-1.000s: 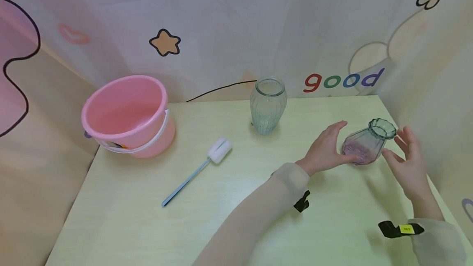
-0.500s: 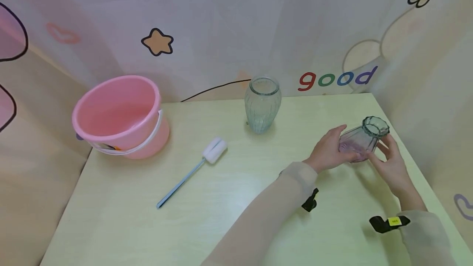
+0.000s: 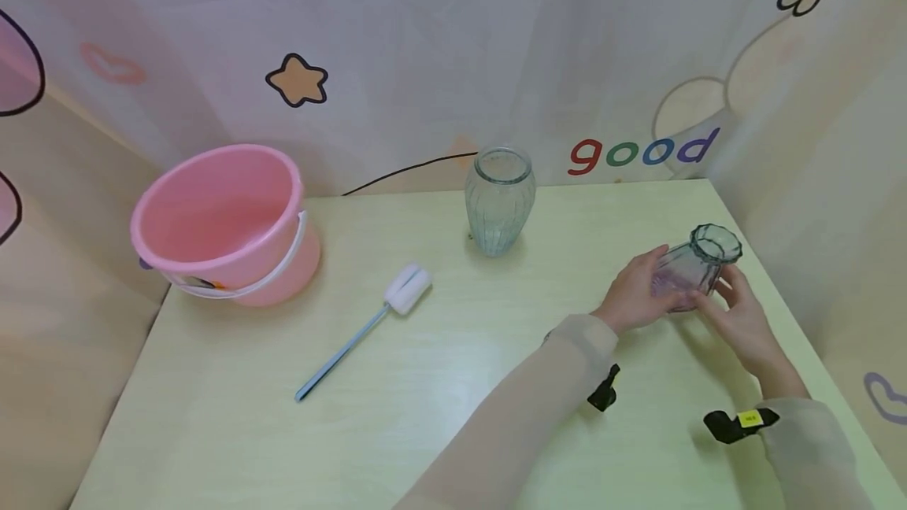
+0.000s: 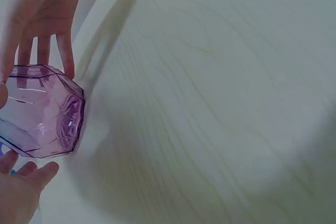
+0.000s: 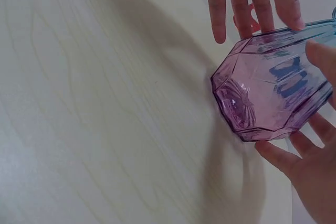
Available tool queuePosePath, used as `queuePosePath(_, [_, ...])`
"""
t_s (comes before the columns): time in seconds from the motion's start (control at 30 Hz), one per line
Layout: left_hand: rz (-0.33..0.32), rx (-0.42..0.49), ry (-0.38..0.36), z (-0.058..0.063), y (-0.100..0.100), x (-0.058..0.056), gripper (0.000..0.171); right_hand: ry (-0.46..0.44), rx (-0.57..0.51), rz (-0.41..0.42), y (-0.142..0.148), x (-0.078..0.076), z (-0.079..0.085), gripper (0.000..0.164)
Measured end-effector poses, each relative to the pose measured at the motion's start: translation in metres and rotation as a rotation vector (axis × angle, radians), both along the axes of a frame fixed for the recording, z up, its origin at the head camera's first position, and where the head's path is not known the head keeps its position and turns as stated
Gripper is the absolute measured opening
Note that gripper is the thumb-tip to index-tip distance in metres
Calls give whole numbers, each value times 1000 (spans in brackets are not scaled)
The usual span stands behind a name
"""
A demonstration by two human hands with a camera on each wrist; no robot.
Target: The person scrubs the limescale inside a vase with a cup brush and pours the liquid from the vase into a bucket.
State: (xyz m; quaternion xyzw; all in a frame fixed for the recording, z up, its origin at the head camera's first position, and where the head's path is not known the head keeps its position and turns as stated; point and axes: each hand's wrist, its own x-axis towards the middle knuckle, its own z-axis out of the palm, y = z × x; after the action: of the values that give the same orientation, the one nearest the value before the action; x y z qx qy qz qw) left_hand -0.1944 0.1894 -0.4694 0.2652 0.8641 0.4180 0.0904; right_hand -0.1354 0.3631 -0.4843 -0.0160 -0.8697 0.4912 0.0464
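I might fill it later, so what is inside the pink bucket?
Only pink inner surface shows inside the pink bucket; no object is visible. Its near side hides part of the interior, so whether anything lies there cannot be seen.

A pink bucket [image 3: 294,278] with a white handle [image 3: 285,264] stood at the far left of the pale table [image 3: 234,415]. Nearer and to its right lay a brush [image 3: 354,340], its white head [image 3: 407,288] toward the far right. A ribbed clear glass vase [image 3: 499,211] stood upright at the far edge, before a backdrop [image 3: 425,46] bearing an orange star [image 3: 298,80] and, farther right, "good" [image 3: 646,153].
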Motion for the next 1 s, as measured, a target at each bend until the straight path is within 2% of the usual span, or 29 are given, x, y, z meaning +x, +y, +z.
queuePosePath(0.13, [37, 25, 45, -8, 4, 0, 64, -5, 1, -2, -2, -2, -2, 70])
queuePosePath(0.27, [116, 43, 132, -19, 9, 1, 56, -7, 38, -32, -5, -2, -1, 69])
queuePosePath(0.4, [191, 39, 180, -23, 11, 3, 52, -8, 38, -49, -8, -1, 0, 68])
queuePosePath(0.7, [253, 16, 156, -15, 6, 9, 52, -4, 58, -70, -10, -2, 1, 65])
queuePosePath(0.9, [235, 22, 205, -8, -3, 7, 51, 12, 77, -90, -17, -3, 7, 65])
queuePosePath(1.0, [217, 23, 208, -3, -11, 5, 50, 28, 95, -85, -22, -4, 10, 65])
